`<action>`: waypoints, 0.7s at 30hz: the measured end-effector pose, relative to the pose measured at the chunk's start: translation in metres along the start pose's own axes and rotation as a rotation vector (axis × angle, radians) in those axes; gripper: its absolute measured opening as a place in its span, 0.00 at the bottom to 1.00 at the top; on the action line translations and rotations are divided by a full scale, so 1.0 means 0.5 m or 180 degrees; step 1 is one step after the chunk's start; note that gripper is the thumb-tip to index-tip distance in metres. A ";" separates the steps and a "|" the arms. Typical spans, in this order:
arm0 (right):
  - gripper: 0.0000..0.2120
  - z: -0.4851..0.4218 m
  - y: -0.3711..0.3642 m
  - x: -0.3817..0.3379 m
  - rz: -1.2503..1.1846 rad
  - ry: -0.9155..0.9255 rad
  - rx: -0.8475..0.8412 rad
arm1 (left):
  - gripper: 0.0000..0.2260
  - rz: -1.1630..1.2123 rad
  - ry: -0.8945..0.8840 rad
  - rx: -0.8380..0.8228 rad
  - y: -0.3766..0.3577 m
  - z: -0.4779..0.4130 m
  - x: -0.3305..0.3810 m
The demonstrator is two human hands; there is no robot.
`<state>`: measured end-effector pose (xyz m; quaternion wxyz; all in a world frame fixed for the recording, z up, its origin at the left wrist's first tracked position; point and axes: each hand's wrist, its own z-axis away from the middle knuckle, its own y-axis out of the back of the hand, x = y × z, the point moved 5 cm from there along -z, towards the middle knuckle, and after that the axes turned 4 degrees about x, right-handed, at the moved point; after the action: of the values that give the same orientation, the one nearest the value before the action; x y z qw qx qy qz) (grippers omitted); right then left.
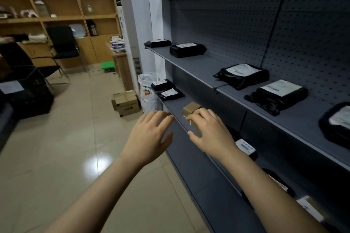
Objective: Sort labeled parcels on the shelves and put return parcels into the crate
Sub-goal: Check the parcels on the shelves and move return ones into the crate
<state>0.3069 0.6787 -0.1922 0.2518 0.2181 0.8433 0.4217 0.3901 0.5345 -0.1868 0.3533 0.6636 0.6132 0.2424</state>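
Note:
A small brown cardboard box [191,108] sits on the middle grey shelf [176,105]. My right hand [210,130] lies over its near side, fingers curled round it and thumb below. My left hand [151,134] hovers open just left of the shelf edge, touching nothing. Black bagged parcels with white labels lie on the shelves: two [166,90] further along the same shelf, several on the upper shelf [244,75], others lower down [246,147]. A black crate [30,96] holding a labeled parcel stands on the floor at left.
Cardboard boxes [126,103] and a white sack [147,92] stand on the tiled floor by the shelf's far end. Black chairs [62,47] and wooden shelving [56,5] fill the left background. A green cart [108,66] sits by a desk.

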 end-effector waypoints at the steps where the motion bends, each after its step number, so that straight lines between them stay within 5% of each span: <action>1: 0.15 -0.031 -0.019 -0.008 -0.0006 -0.0013 0.0002 | 0.18 -0.0014 -0.0017 -0.0011 -0.007 -0.009 -0.035; 21: 0.16 -0.490 -0.385 0.069 -0.0135 -0.0263 -0.0150 | 0.14 0.0059 -0.0114 -0.0272 -0.307 -0.203 -0.513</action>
<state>0.1009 0.4454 -0.2317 0.3003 0.2114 0.8265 0.4266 0.1813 0.2987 -0.2116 0.3900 0.6578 0.5897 0.2596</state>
